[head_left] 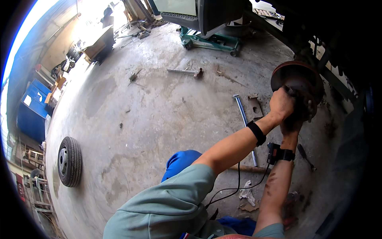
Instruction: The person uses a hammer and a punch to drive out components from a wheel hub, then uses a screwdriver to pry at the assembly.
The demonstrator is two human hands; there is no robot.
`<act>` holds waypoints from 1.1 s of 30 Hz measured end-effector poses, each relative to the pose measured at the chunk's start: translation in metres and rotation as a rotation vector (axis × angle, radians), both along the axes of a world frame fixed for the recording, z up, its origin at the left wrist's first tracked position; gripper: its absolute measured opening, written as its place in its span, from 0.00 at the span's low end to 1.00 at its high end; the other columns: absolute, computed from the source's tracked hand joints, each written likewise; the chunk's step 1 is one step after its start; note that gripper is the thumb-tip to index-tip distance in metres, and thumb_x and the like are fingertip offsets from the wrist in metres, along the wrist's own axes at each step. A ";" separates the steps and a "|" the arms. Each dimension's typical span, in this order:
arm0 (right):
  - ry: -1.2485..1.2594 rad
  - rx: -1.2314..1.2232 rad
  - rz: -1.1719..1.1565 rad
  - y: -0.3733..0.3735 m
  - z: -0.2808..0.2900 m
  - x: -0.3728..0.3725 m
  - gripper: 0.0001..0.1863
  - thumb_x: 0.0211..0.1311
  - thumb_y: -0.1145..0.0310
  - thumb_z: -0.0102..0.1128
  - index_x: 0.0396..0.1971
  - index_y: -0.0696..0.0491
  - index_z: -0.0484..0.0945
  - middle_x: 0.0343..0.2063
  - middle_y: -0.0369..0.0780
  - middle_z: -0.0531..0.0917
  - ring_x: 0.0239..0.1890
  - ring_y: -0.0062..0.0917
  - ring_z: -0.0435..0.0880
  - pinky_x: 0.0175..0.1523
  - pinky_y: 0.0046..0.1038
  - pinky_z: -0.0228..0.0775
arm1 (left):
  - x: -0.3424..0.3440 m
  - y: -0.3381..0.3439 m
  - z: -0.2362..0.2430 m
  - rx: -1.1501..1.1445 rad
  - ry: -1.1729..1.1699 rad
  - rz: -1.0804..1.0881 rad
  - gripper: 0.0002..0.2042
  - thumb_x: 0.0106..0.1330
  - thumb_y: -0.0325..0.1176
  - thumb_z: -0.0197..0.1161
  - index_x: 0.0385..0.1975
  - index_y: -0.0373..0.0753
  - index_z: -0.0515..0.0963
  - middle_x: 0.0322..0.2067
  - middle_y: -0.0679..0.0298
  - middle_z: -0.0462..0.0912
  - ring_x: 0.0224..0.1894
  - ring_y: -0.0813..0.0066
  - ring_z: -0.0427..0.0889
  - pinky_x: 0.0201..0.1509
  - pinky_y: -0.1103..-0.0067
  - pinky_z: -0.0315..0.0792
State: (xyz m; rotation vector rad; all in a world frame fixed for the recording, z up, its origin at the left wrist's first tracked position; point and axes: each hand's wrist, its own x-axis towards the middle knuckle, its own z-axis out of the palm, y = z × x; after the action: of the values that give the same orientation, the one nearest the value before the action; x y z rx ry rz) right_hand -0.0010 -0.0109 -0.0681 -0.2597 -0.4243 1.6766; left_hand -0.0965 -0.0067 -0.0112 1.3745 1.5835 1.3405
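Drum (296,75): rusty, round metal; upper right
Left hand (281,104), right hand (292,125): fingers' grip unclear
Drum work: likely; next needs bracing

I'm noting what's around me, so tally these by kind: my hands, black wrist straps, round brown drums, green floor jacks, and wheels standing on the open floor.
Left hand and right hand: 2
Black wrist straps: 2
Brown drum: 1
Green floor jack: 1
Standing wheel: 1
Total: 7
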 end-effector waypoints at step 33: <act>-0.319 -0.123 0.004 0.004 -0.008 0.012 0.29 0.75 0.54 0.42 0.69 0.53 0.58 0.68 0.38 0.65 0.68 0.22 0.64 0.71 0.30 0.54 | -0.007 0.005 -0.005 -0.003 0.081 0.001 0.14 0.59 0.37 0.61 0.35 0.30 0.81 0.33 0.39 0.83 0.40 0.40 0.83 0.45 0.58 0.78</act>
State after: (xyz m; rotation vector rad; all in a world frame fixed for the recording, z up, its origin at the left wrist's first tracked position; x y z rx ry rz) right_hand 0.0112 -0.0065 -0.0766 -0.6227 -0.5585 1.6720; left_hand -0.1031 -0.0015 -0.0166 1.4431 1.6379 1.2974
